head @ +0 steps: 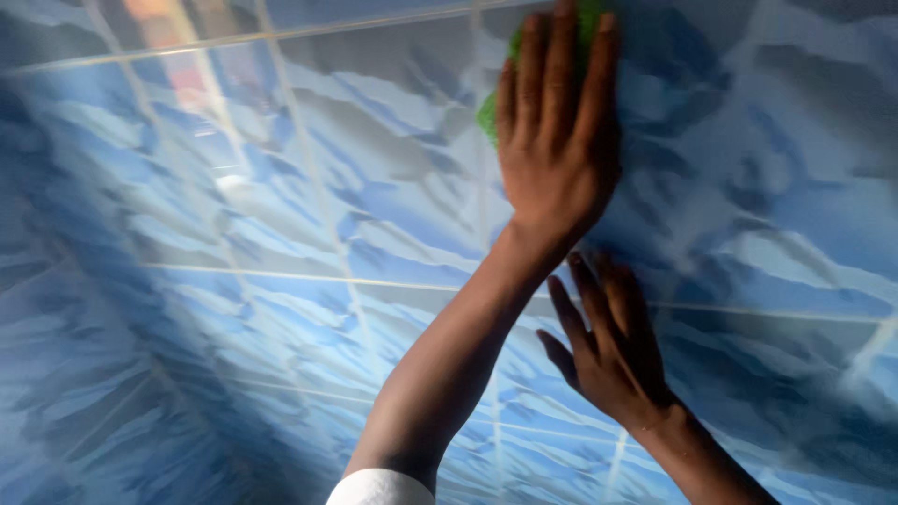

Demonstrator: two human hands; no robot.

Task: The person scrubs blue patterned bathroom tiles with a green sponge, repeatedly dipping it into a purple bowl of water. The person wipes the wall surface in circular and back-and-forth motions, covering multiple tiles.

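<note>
Reaching up from a white sleeve (379,488), the left hand (555,154) is pressing a green sponge (488,112) flat-fingered against the blue tiled wall (281,234); the right hand (608,346) is resting open, fingers spread, just below.

My left hand (559,140) presses a green scouring pad (500,79) flat against the blue tiled wall (281,234). My right hand (608,351) rests open on the wall just below, fingers (585,290) spread upward.
</note>
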